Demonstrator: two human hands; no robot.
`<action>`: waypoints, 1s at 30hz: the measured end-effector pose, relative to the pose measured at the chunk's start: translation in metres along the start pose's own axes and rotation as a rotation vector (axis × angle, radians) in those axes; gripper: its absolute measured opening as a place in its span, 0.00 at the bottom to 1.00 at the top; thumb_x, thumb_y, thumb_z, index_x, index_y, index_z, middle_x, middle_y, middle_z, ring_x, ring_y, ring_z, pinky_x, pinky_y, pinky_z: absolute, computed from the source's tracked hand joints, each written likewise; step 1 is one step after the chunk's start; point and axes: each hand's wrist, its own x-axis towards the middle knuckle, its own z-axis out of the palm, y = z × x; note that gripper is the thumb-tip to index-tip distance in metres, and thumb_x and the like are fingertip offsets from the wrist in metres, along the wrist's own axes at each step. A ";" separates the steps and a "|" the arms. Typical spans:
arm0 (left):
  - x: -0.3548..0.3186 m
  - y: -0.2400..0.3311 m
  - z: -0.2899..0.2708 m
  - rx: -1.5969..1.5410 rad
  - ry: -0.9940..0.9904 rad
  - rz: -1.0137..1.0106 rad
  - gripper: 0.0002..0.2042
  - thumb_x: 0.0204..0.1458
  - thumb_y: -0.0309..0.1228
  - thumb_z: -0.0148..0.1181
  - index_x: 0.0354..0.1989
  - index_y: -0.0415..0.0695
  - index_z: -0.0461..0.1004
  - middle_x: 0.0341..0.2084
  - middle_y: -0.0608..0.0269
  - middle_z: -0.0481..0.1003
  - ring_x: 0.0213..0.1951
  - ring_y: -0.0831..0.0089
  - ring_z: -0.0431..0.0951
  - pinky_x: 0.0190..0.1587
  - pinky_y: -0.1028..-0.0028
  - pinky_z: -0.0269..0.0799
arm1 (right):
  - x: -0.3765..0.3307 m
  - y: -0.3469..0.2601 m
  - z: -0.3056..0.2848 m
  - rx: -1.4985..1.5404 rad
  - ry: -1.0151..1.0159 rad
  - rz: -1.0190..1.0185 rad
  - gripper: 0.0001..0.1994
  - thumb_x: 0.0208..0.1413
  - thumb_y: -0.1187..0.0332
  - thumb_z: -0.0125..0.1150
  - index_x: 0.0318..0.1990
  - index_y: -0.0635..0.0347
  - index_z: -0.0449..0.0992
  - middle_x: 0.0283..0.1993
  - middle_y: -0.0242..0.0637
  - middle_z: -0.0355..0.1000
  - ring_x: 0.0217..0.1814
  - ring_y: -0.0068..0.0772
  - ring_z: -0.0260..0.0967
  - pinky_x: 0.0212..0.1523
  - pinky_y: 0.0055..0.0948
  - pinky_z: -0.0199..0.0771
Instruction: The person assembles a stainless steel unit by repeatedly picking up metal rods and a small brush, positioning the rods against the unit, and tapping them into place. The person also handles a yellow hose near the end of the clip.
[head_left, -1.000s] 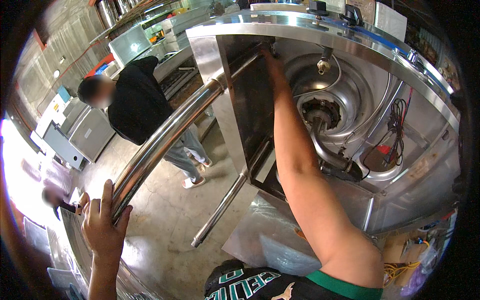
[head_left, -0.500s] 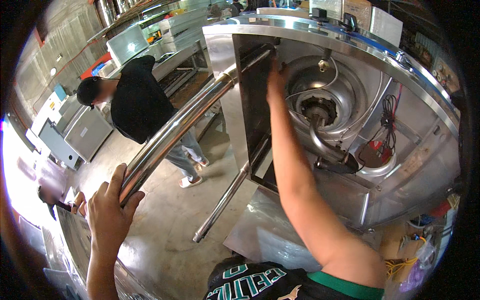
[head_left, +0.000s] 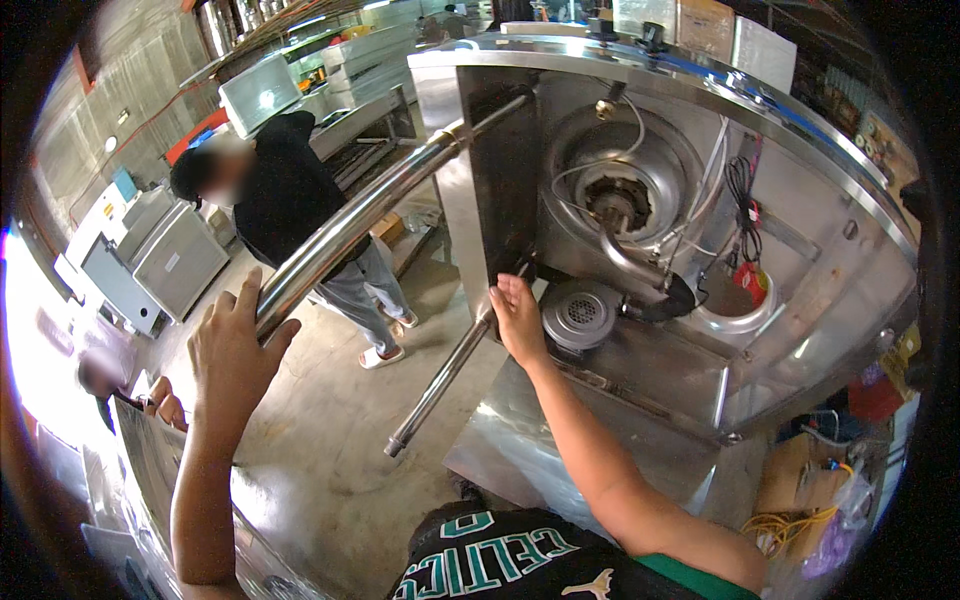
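Steel tube point(head_left: 365, 218), left-center of frame, lower end grasped by left hand point(head_left: 232, 348).
Right hand point(head_left: 520, 318) mid-frame at cabinet point(head_left: 452, 225) edge, beside thin tube point(head_left: 441, 385); can't tell if gripping.

A grey wall point(head_left: 130, 110) with patchy streaks rises beyond the pale concrete floor point(head_left: 330, 430). Grey cabinets point(head_left: 182, 255) stand toward the floor's far left corner, and bright white light point(head_left: 40, 330) glares along its left edge. A shelf point(head_left: 262, 42) hangs high.
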 end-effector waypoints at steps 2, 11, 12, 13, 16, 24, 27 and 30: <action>0.000 0.003 0.004 0.017 -0.017 -0.007 0.29 0.48 0.44 0.74 0.57 0.47 0.72 0.33 0.43 0.81 0.39 0.44 0.83 0.44 0.48 0.76 | -0.021 0.008 -0.027 -0.009 0.081 0.068 0.15 0.69 0.62 0.59 0.53 0.65 0.73 0.49 0.36 0.75 0.52 0.26 0.72 0.56 0.27 0.71; 0.011 -0.020 0.008 -0.077 -0.079 0.084 0.22 0.42 0.35 0.73 0.46 0.44 0.74 0.34 0.43 0.81 0.40 0.40 0.82 0.46 0.49 0.76 | -0.075 0.021 -0.053 -0.080 0.050 0.081 0.13 0.68 0.62 0.60 0.45 0.65 0.75 0.40 0.33 0.77 0.40 0.23 0.73 0.44 0.26 0.73; 0.013 -0.022 0.007 -0.099 -0.097 0.096 0.23 0.41 0.38 0.74 0.46 0.43 0.75 0.36 0.41 0.81 0.41 0.40 0.81 0.47 0.49 0.75 | -0.081 0.021 -0.047 -0.038 0.029 0.076 0.13 0.68 0.61 0.60 0.45 0.65 0.75 0.38 0.32 0.77 0.37 0.21 0.71 0.41 0.25 0.73; 0.015 -0.024 0.006 -0.129 -0.141 0.093 0.24 0.41 0.39 0.74 0.46 0.43 0.75 0.36 0.41 0.81 0.42 0.40 0.81 0.47 0.50 0.75 | -0.085 0.020 -0.042 -0.001 -0.015 0.118 0.12 0.68 0.62 0.60 0.45 0.64 0.76 0.37 0.31 0.77 0.37 0.20 0.71 0.39 0.24 0.72; 0.022 -0.029 0.001 -0.275 -0.271 0.071 0.27 0.38 0.43 0.75 0.46 0.42 0.77 0.39 0.40 0.81 0.45 0.43 0.81 0.49 0.54 0.75 | -0.101 0.016 -0.029 0.056 -0.072 0.145 0.09 0.68 0.67 0.60 0.45 0.64 0.76 0.35 0.28 0.74 0.36 0.18 0.68 0.39 0.22 0.70; -0.022 -0.031 -0.003 0.037 0.163 0.202 0.44 0.45 0.52 0.73 0.71 0.52 0.63 0.54 0.51 0.74 0.57 0.48 0.74 0.58 0.51 0.70 | -0.156 0.043 -0.037 -0.079 -0.138 0.137 0.10 0.65 0.69 0.61 0.49 0.64 0.76 0.43 0.33 0.77 0.43 0.24 0.74 0.46 0.27 0.77; -0.095 -0.031 -0.002 -0.284 0.473 0.212 0.30 0.51 0.39 0.71 0.63 0.47 0.70 0.49 0.52 0.75 0.53 0.52 0.74 0.54 0.55 0.69 | -0.186 0.077 -0.066 -0.169 -0.195 0.186 0.12 0.64 0.67 0.60 0.50 0.65 0.78 0.46 0.39 0.78 0.46 0.29 0.76 0.47 0.29 0.78; -0.215 -0.024 0.017 -0.595 0.247 0.135 0.24 0.48 0.39 0.72 0.53 0.46 0.76 0.41 0.52 0.80 0.45 0.51 0.81 0.48 0.55 0.76 | -0.238 0.117 -0.091 -0.182 -0.193 0.310 0.13 0.62 0.67 0.61 0.51 0.65 0.78 0.43 0.35 0.76 0.41 0.27 0.73 0.42 0.28 0.75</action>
